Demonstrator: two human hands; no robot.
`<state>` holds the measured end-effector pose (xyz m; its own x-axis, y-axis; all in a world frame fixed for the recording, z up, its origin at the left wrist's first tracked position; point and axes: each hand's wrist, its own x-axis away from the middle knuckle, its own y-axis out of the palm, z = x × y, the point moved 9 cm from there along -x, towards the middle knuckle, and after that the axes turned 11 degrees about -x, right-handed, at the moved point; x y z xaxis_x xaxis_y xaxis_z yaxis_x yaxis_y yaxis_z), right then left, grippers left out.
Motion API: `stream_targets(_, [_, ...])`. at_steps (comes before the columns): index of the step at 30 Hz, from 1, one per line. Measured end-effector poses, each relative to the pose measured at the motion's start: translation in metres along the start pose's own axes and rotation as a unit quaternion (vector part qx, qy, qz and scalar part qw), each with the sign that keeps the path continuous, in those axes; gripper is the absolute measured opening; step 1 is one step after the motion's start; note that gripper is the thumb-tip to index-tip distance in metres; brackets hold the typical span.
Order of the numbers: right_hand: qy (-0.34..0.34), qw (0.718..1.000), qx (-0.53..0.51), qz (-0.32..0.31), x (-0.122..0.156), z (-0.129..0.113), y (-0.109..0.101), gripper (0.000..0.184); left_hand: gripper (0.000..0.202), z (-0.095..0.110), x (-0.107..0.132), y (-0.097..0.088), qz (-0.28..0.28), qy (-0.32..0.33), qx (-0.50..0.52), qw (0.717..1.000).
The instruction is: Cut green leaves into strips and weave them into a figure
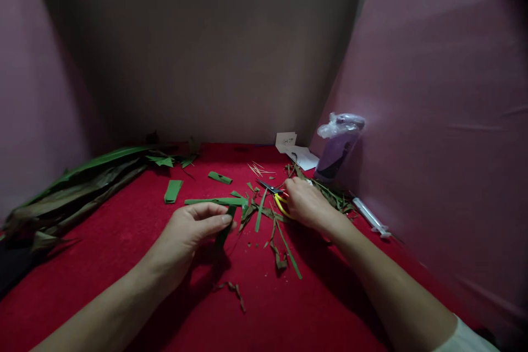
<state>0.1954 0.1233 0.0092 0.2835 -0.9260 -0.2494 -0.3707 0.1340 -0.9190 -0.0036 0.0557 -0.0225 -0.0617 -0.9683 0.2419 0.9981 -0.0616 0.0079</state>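
Note:
My left hand (198,228) pinches a short dark green leaf strip (225,228) between thumb and fingers, just above the red cloth. Behind it lies a longer green leaf strip (212,201). My right hand (305,202) is curled over the yellow handles of a pair of scissors (279,201), whose dark blades point left and away. Its fingertips are partly hidden. Leaf scraps and a thin green strip (260,212) lie between the hands. Further off are thin wooden sticks (259,169) and cut leaf pieces (174,191).
Long leaves, some dried (82,187), lie at the left on the red cloth (124,247). At the right stand a purple container (339,151) with clear plastic on top and a syringe (371,217) lying down. White cards (303,157) are at the back. Pink walls flank both sides.

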Motion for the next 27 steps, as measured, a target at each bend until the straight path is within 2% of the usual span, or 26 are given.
stream_targets(2, [0.011, 1.000, 0.008, -0.008, -0.004, 0.011, 0.008, 0.009, 0.016, -0.001, -0.001, -0.002, 0.002, 0.001, 0.013, 1.000])
stream_targets(6, [0.021, 1.000, -0.005, -0.005, -0.007, 0.013, 0.015, 0.016, 0.018, -0.007, -0.004, -0.004, 0.002, -0.004, 0.014, 1.000])
stream_targets(12, [0.018, 0.997, -0.064, 0.050, -0.009, 0.009, -0.003, 0.032, 0.014, -0.006, -0.006, -0.002, -0.015, 0.015, 0.058, 0.998])
stream_targets(14, [-0.006, 0.986, -0.147, 0.077, -0.007, 0.001, -0.010, 0.037, 0.013, -0.004, -0.006, 0.001, -0.030, 0.018, 0.081, 0.996])
stream_targets(16, [-0.028, 0.950, -0.300, 0.080, -0.002, -0.011, -0.011, 0.039, 0.013, -0.001, -0.006, 0.002, -0.035, 0.025, 0.105, 0.994])
stream_targets(18, [-0.022, 0.894, -0.445, 0.040, 0.004, -0.025, -0.002, 0.040, 0.014, 0.000, -0.006, 0.002, -0.034, 0.030, 0.120, 0.992])
stream_targets(20, [0.007, 0.837, -0.548, -0.008, 0.013, -0.042, 0.010, 0.039, 0.014, 0.001, -0.006, 0.002, -0.036, 0.034, 0.118, 0.992])
stream_targets(21, [0.018, 0.799, -0.600, -0.031, 0.017, -0.050, 0.016, 0.033, 0.013, 0.000, -0.005, 0.003, -0.038, 0.035, 0.110, 0.993])
stream_targets(23, [0.032, 0.743, -0.667, -0.036, 0.025, -0.062, 0.022, 0.033, 0.013, -0.002, -0.005, 0.005, -0.040, 0.033, 0.083, 0.995])
stream_targets(25, [0.029, 0.717, -0.697, -0.009, 0.029, -0.067, 0.022, 0.035, 0.014, -0.005, -0.004, 0.009, -0.044, 0.027, 0.051, 0.997])
stream_targets(27, [0.026, 0.712, -0.701, 0.013, 0.032, -0.067, 0.022, 0.036, 0.015, -0.007, -0.003, 0.014, -0.047, 0.024, 0.022, 0.998])
